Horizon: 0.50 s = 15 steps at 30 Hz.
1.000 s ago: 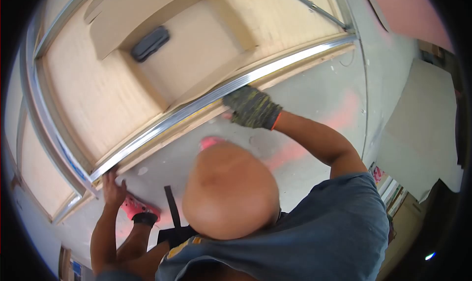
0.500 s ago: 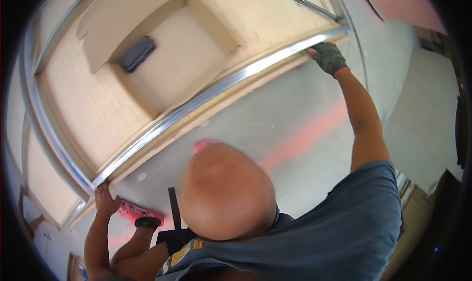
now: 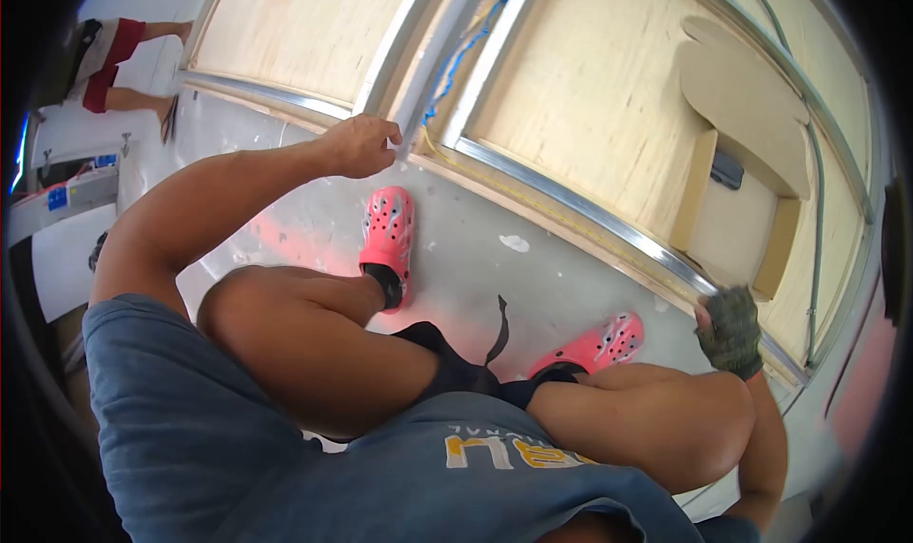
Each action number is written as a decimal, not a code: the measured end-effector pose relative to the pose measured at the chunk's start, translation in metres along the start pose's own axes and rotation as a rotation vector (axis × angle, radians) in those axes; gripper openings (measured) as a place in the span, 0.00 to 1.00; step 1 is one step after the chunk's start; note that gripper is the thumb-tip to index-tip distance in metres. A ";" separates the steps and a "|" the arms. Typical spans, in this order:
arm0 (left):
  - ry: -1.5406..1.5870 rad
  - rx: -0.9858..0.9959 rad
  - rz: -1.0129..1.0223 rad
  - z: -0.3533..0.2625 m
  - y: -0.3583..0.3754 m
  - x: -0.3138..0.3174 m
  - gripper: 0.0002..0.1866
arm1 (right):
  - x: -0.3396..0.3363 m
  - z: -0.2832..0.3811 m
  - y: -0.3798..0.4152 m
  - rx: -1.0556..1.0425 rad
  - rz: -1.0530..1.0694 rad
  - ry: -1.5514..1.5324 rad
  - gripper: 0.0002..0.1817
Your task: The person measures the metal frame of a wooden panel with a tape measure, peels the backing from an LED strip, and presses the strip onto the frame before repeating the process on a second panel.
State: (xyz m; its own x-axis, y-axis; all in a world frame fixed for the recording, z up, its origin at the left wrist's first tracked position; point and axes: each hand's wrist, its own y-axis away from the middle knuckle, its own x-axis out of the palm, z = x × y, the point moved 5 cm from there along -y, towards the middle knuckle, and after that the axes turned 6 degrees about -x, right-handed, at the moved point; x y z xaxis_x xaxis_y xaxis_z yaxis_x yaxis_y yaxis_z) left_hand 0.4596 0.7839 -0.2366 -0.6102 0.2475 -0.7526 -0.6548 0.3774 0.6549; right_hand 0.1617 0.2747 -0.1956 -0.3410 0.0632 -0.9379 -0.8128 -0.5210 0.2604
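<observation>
Near: person crouched, pink clogs (image 3: 388,231) on the grey floor (image 3: 475,258). Left hand (image 3: 359,145), bare, fingers pinched on the end of the upright metal stud (image 3: 433,44). Right hand (image 3: 730,330), gloved, curled on the metal bottom track (image 3: 580,210); how tight, cannot tell. Farther: plywood panel (image 3: 599,96) behind the frame, blue wire (image 3: 466,44) in the stud gap, boxed recess (image 3: 737,215). Progress, my read: frame and sheathing in, track looks seated; hands seem to be checking or aligning. Track's long axis runs along the wall base, upper-left to lower-right.
</observation>
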 end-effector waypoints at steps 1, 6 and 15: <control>0.071 -0.030 -0.015 0.010 0.002 0.002 0.21 | -0.028 0.012 -0.046 -0.101 -0.032 0.024 0.12; 0.415 -0.053 -0.132 0.039 -0.048 0.022 0.22 | -0.111 0.055 -0.265 -0.328 -0.027 0.156 0.18; 0.516 0.107 -0.366 0.027 -0.128 0.009 0.17 | -0.028 0.089 -0.502 0.102 0.109 -0.232 0.19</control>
State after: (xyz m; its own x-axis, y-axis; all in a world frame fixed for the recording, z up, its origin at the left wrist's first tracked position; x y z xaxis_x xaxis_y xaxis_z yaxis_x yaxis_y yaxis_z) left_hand 0.5499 0.7617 -0.3290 -0.5091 -0.3657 -0.7792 -0.8297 0.4494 0.3312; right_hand 0.5374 0.6103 -0.2801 -0.5187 0.2107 -0.8286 -0.8046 -0.4482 0.3896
